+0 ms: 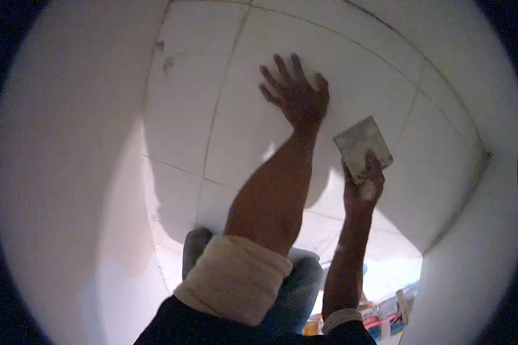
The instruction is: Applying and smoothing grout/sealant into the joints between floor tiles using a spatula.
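Note:
My left hand (296, 100) lies with its fingers spread on a large pale floor tile (253, 135), holding nothing. To its right, my right hand (365, 181) grips a flat, square grey piece (364, 141) by its near corner, with the thumb across the top. The piece has whitish smears and a rough, chipped-looking near edge; whether it is a cut of tile or a scraper blade cannot be made out. It is tilted over the floor, and I cannot tell if it touches the tile.
Pale walls (57, 149) close in on the left and on the right (477, 253). Dark joint lines run between the floor tiles, with a grey smudge (168, 64) at the far left. My knees are below; colourful bundled items (385, 319) lie at the lower right near bright light.

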